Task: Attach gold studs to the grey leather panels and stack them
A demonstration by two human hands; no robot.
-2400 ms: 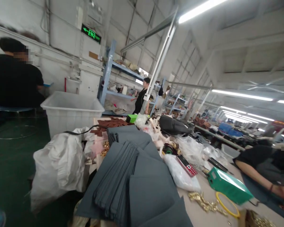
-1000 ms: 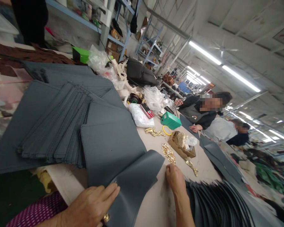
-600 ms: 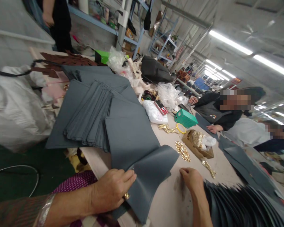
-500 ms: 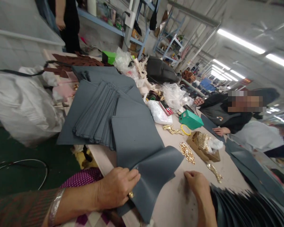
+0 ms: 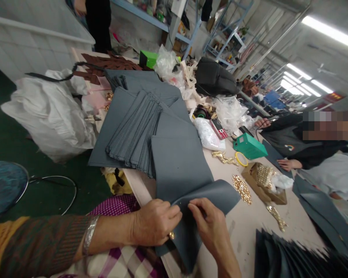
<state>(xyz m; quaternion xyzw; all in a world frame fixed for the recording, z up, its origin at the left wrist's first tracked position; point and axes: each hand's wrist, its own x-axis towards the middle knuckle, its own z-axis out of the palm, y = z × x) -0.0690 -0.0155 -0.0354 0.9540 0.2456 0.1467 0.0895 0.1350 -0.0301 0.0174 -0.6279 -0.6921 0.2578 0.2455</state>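
Observation:
My left hand [image 5: 155, 223] is closed on a folded dark grey leather-like panel [image 5: 227, 193] at the table's near edge. Below its curled fingers shows a small gold metal piece [image 5: 171, 234]. Over the same panel, close to my left fingertips, my right hand [image 5: 210, 222] has thumb and forefinger together in a pinch; whatever lies between them is too small or hidden to make out. Another flat panel [image 5: 179, 158] lies just beyond the fold, beside a fanned stack of grey panels [image 5: 136, 135].
A pile of gold metal pieces [image 5: 242, 189] lies right of the panel, near a cardboard box [image 5: 252, 179] and a green box [image 5: 249, 146]. More dark panels [image 5: 281, 251] stand at front right. Across the table, a person's hand [image 5: 290, 164] rests on grey material.
My right hand has moved left from the bare tabletop onto the folded panel, beside my left hand. The left hand keeps its hold. The camera view has shifted.

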